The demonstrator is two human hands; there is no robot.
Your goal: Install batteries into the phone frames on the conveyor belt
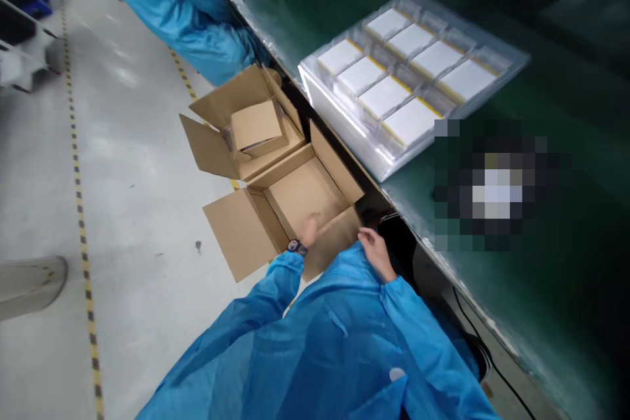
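An open cardboard box (305, 187) with its flaps folded outward stands in front of me, and only its bare brown bottom shows inside. My left hand (310, 230), with a watch at the wrist, is over the near side of this box. Motion smears its fingers, so their grip is unclear. Beside the box's near right corner is my right hand (378, 254), its fingers loosely bent and apart, with nothing visible in them. Whether it touches the near flap (333, 243) I cannot tell.
Behind stands a second open carton (211, 147) holding a smaller cardboard box (258, 126). On the green table (492, 289) lies a clear plastic tray stack (344, 131) with several white pieces. A co-worker's blue sleeve (182, 6) is at the upper left. Cables (492, 361) hang below the table edge.
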